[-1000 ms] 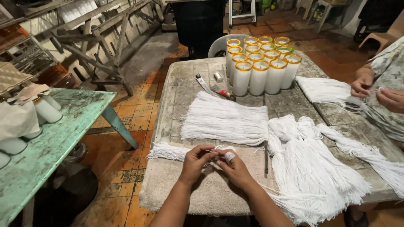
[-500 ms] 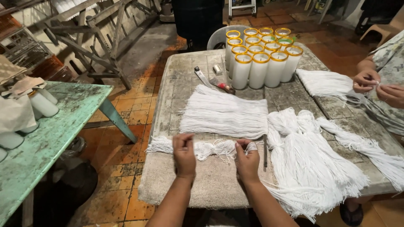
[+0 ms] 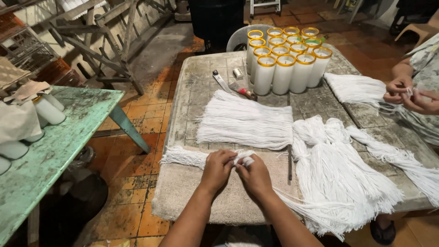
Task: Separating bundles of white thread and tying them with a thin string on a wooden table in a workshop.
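Head view, nearest first: the left hand (image 3: 217,170) and right hand (image 3: 254,176) meet, fingers pinched on a small bundle of white wick strings (image 3: 185,157) lying on a beige towel (image 3: 192,194) at the stone table's (image 3: 196,87) near edge. Beyond lies a flat sheaf of cut wicks (image 3: 244,121), with tangled white skeins (image 3: 340,171) at right. Farther stand glass candles with yellow rims (image 3: 286,59). Another person's hands (image 3: 407,93) work strings at far right.

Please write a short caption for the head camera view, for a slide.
Both hands, left hand and right hand, pinch a white string bundle near glass candles.
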